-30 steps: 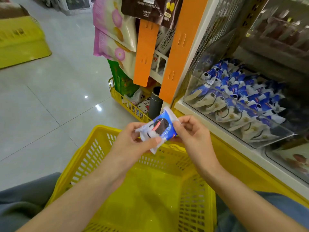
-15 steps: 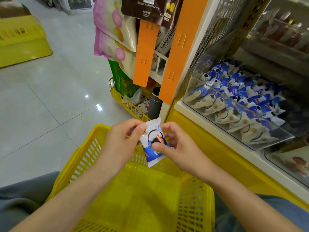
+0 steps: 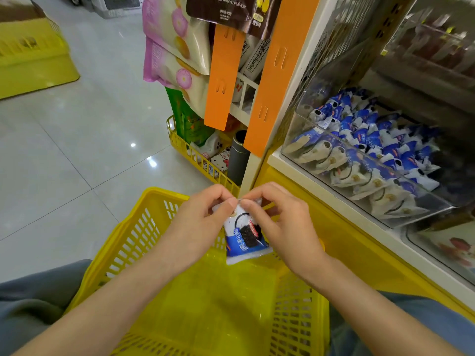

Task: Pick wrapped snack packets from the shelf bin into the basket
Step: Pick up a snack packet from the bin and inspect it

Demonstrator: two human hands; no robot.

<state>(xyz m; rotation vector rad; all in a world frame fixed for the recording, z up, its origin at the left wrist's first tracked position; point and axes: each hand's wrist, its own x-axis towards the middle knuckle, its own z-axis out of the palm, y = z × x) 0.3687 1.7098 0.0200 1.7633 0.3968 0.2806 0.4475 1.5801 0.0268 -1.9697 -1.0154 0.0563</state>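
Note:
A blue and white wrapped snack packet [image 3: 243, 236] hangs upright over the far end of the yellow basket [image 3: 133, 240]. My left hand [image 3: 200, 219] pinches its top edge from the left, and my right hand [image 3: 280, 222] pinches the same edge from the right, fingertips almost meeting. The basket sits on my lap and I see nothing in it. On the shelf to the right, a clear plastic bin [image 3: 321, 140] holds several more blue and white packets [image 3: 367, 147].
Orange strips [image 3: 272, 73] and hanging snack bags [image 3: 174, 47] stand just beyond the basket. A low yellow wire rack [image 3: 180, 147] with small goods sits on the tiled floor. Another yellow basket [image 3: 30, 52] lies far left. The yellow shelf base [image 3: 359, 253] runs along the right.
The packet has turned from lying slantwise to hanging upright and has come down toward the basket. Both hands have shifted their hold to its top edge.

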